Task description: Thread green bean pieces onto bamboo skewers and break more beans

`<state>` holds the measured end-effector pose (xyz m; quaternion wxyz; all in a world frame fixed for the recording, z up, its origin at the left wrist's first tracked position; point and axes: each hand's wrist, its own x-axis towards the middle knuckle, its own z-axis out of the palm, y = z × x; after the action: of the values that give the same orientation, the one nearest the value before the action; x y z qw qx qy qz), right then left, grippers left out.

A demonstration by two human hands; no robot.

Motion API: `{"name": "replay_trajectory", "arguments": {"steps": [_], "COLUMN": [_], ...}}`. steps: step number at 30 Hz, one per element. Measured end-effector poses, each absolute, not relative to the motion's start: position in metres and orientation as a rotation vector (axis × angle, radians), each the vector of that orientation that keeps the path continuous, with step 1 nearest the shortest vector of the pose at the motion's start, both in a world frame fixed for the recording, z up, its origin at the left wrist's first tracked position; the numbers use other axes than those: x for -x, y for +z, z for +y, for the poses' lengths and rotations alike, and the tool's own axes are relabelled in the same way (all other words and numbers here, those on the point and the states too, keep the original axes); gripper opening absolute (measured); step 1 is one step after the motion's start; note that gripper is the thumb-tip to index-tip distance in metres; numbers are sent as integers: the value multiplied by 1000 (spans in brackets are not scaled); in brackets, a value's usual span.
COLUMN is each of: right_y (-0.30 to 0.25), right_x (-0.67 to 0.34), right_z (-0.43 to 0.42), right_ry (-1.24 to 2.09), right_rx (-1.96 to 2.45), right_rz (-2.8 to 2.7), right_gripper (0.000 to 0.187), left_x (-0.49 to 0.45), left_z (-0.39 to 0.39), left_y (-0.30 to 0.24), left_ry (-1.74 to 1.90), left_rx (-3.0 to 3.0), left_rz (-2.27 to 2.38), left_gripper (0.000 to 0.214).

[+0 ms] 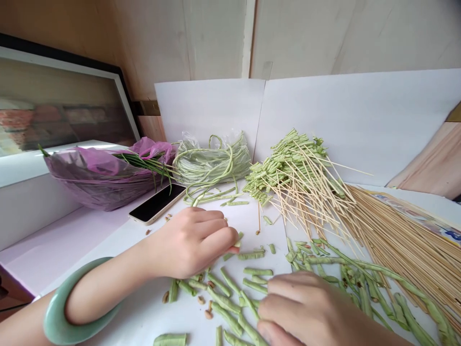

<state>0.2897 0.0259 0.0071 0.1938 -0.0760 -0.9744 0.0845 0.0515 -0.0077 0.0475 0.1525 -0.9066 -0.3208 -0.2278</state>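
Note:
My left hand (200, 240), with a green bangle (59, 307) on its wrist, is closed above the paper. Between its thumb and forefinger shows a pale green bit of long bean (236, 241); the fingers hide the rest. My right hand (306, 307) is lower right, its fingers curled down beside the cut bean pieces (230, 319); whatever they pinch is hidden. Several short pieces lie loose under and between both hands, among brown seeds (209, 313). To the right is a heap of bean scraps (363, 283) with one long bean (406, 278) across it.
Bean pieces threaded on skewers (288, 163) are piled at the back, beside bare bamboo skewers (403, 245). A clear bag of long beans (216, 161), a phone (157, 204) and a purple bag (108, 178) stand further left. White boards (342, 115) line the back.

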Motion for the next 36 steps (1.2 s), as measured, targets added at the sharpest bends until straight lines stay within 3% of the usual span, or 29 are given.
{"name": "replay_trajectory", "arguments": {"steps": [5, 11, 18, 23, 29, 32, 36], "right_y": [-10, -3, -2, -1, 6, 1, -3], "right_x": [-282, -286, -285, -285, -286, -284, -283], "right_z": [29, 33, 32, 31, 35, 32, 29], "right_ry": [-10, 2, -60, -23, -12, -31, -25], "right_rx": [338, 491, 389, 353, 393, 391, 303], "right_rz": [-2544, -2451, -2342, -2312, -2293, -2310, -2389], "right_gripper": [25, 34, 20, 25, 19, 14, 30], "left_x": [-57, -63, -76, -83, -78, -79, -80], "left_z": [-13, -13, -18, -17, -11, -12, -14], "left_y": [49, 37, 25, 25, 31, 29, 28], "left_ry": [-738, -586, -458, -453, -400, -391, -380], "left_rx": [2734, 2845, 2978, 2947, 2851, 2860, 2885], "left_rz": [-974, -1211, -1319, -1352, -1374, -1309, -1154], "left_gripper": [16, 38, 20, 10, 28, 27, 24]}}
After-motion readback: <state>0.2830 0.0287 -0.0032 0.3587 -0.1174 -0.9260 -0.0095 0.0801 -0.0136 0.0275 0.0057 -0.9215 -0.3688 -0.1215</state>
